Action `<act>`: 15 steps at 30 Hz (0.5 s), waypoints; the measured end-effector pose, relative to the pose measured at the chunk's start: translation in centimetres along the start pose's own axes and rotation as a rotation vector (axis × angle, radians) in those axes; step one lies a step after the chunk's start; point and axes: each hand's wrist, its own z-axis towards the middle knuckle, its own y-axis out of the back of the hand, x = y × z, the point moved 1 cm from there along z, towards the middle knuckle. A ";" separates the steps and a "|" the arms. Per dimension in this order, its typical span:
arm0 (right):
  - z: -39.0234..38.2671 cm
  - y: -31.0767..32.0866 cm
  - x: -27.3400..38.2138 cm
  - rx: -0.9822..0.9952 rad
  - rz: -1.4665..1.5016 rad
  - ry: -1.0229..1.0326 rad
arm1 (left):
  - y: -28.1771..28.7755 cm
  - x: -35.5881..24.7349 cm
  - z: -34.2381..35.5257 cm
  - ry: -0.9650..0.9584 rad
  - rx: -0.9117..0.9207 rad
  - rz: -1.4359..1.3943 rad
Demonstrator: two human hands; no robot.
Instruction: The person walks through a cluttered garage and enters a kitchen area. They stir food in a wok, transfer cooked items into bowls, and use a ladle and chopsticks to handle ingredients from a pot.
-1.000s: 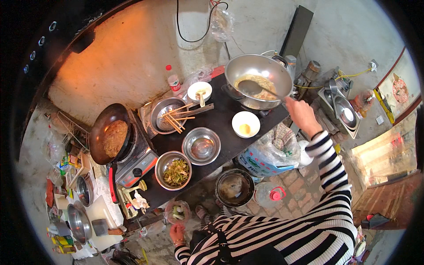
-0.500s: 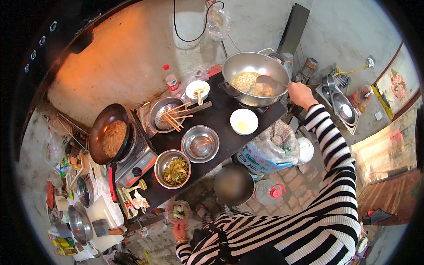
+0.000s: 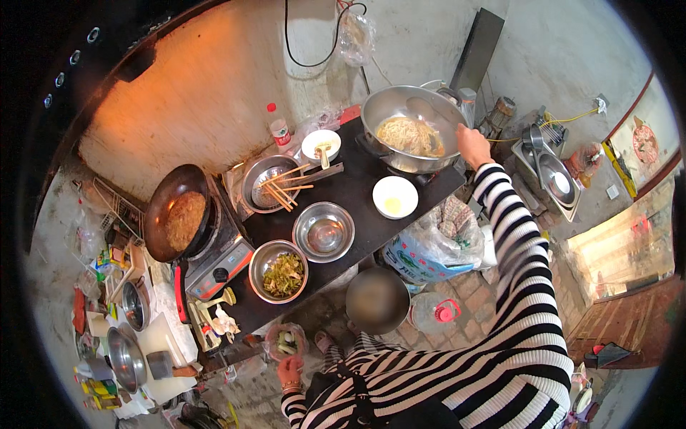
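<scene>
My right hand [image 3: 471, 146] grips the handle of a metal ladle [image 3: 420, 107] at the right side of a large steel pot [image 3: 375, 107], above pale noodles [image 3: 404, 136]. My left hand [image 3: 289, 370] is low in view, fingers curled, at the lower edge of a clear plastic container [image 3: 284, 342] of cut vegetables; whether it holds that is unclear. On the black counter [image 3: 357, 236] stand a white bowl [image 3: 395, 197], an empty steel bowl [image 3: 323, 230], a steel bowl of greens [image 3: 279, 272] and a colander [image 3: 264, 187] with several chopsticks.
A wok of browned food [image 3: 179, 222] sits on a gas burner at left, beside cluttered shelves [image 3: 128, 300]. A sink with pans [image 3: 550, 179] is at right. A bag [image 3: 429, 254], a water jug [image 3: 429, 311] and a dark pan [image 3: 375, 300] are below the counter.
My right hand has moved up and slightly left, and the ladle's head has shifted toward the pot's back, exposing more noodles. My left hand stays low by the container.
</scene>
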 end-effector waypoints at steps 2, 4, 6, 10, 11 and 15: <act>0.2 -1.1 0.4 0.008 -0.040 0.110 | 0.4 1.1 0.0 0.059 -0.016 -0.033; -0.5 -0.8 1.3 0.052 -0.059 0.222 | 1.0 1.8 0.0 0.075 -0.020 -0.084; -3.0 3.2 3.4 0.039 -0.102 0.307 | 1.5 2.1 -0.6 0.053 -0.053 -0.108; -7.9 6.1 4.3 0.083 -0.079 0.337 | 1.9 2.9 -1.0 0.109 -0.079 -0.080; -8.4 5.9 3.9 0.119 -0.050 0.278 | 1.3 3.1 -1.0 0.137 -0.060 -0.073; -4.6 2.6 1.7 0.006 -0.095 0.249 | 2.2 6.6 3.3 -0.154 0.015 0.191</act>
